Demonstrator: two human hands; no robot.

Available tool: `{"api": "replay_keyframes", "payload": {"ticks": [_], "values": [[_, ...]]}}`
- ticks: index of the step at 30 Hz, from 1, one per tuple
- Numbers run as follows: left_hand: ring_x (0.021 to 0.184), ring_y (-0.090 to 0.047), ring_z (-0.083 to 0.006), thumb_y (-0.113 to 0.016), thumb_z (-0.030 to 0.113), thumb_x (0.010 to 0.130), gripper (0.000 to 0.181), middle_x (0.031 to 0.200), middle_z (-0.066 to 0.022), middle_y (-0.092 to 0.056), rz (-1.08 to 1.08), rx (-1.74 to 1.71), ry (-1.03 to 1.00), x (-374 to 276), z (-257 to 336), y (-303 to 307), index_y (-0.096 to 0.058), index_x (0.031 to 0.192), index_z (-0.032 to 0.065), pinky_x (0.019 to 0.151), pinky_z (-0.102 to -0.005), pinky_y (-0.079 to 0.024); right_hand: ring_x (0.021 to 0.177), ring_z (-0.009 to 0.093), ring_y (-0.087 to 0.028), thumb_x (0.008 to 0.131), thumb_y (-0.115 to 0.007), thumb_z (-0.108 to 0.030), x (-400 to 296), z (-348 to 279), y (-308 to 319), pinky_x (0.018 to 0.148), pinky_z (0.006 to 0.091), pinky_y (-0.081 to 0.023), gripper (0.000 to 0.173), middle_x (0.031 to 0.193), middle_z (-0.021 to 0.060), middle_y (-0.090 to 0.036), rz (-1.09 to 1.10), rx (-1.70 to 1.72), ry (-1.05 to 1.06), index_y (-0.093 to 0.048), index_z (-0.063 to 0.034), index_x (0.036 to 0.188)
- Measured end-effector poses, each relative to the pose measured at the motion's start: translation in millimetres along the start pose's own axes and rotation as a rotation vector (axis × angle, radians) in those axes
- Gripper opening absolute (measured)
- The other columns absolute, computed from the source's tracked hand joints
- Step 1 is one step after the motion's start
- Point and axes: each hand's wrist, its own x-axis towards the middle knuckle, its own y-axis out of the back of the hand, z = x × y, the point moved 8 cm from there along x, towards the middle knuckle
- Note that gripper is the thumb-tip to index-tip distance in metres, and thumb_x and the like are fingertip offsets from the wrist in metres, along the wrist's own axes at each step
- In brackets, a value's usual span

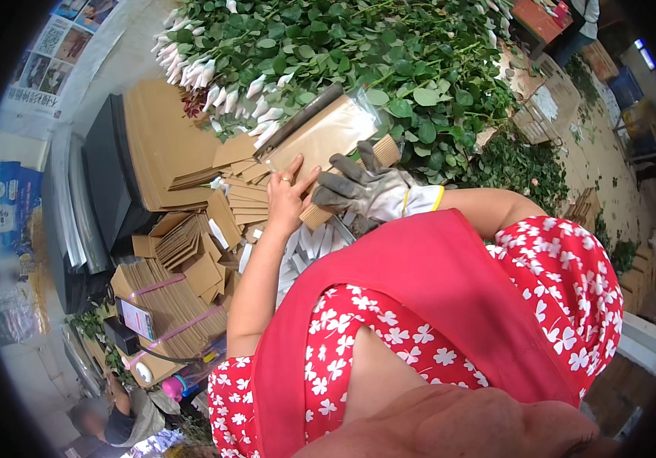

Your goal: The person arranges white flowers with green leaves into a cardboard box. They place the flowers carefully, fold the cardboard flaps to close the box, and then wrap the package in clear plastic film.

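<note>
My left hand [288, 197], bare with a ring on one finger, rests its spread fingertips on the near edge of a brown cardboard sheet [311, 140]. Clear plastic film covers part of that sheet, and a dark bar [299, 121] runs along its far side. My right hand [371, 189] wears a grey-and-white work glove. Its fingers are apart and lie across a strip of corrugated cardboard [387, 151]; no firm grip on the strip shows. Beyond the sheet lie roses with leafy green stems [328, 51], their pale buds [231, 97] in white sleeves.
Left of my arm are loose cardboard pieces [248, 200], a strapped cardboard stack [173, 297] and a phone [135, 319]. Large cardboard sheets [162, 143] lean by the wall. White strips [311, 246] lie near my apron. One person [128, 415] is at lower left, another [582, 26] at upper right.
</note>
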Motion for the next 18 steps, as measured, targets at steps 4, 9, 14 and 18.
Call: {"api": "replay_keyframes", "payload": {"ticks": [4,9,14,18], "values": [[0.116,-0.047,-0.0320,-0.071,0.005,0.075,0.035,0.144,-0.0075,-0.050,-0.085,-0.172,-0.066,5.8,-25.6,-5.0,-0.071,0.109,0.0130,0.104,-0.0416,-0.039,0.095,0.030,-0.063,0.074,-0.064,-0.027,36.9,5.9,4.0,0.089,0.0451,-0.050,0.024,0.094,0.0081,-0.066,0.081,0.196,0.026,-0.068,-0.0094,0.089],[0.123,-0.047,-0.0359,-0.051,-0.009,0.069,0.062,0.139,-0.0153,-0.052,-0.370,-0.474,-0.044,14.8,-53.8,9.5,-0.059,0.129,0.0046,0.108,-0.0403,-0.037,0.099,0.031,-0.062,0.065,-0.069,-0.026,86.3,40.3,-17.5,0.083,0.0434,-0.051,0.028,0.097,0.0095,-0.066,-0.066,0.093,-0.055,-0.068,-0.0109,0.088],[0.121,-0.050,-0.0388,-0.063,0.012,0.073,0.068,0.128,-0.0222,-0.055,-0.336,-0.403,0.015,22.1,-43.6,22.3,-0.047,0.138,0.0016,0.107,-0.0421,-0.039,0.119,0.033,-0.053,0.077,-0.069,-0.037,93.3,72.4,-63.0,0.100,0.0465,-0.043,0.037,0.126,0.0144,-0.059,-0.305,0.189,-0.139,-0.072,-0.0063,0.098],[0.115,-0.047,-0.0376,-0.082,0.040,0.070,0.086,0.129,-0.0170,-0.052,0.071,-0.068,0.118,19.4,-12.1,-4.7,-0.045,0.140,0.0062,0.096,-0.0493,-0.039,0.121,0.034,-0.052,0.079,-0.067,-0.037,91.4,79.8,-69.1,0.100,0.0465,-0.044,0.041,0.128,0.0151,-0.057,-0.342,0.129,-0.220,-0.069,-0.0055,0.105]]}}
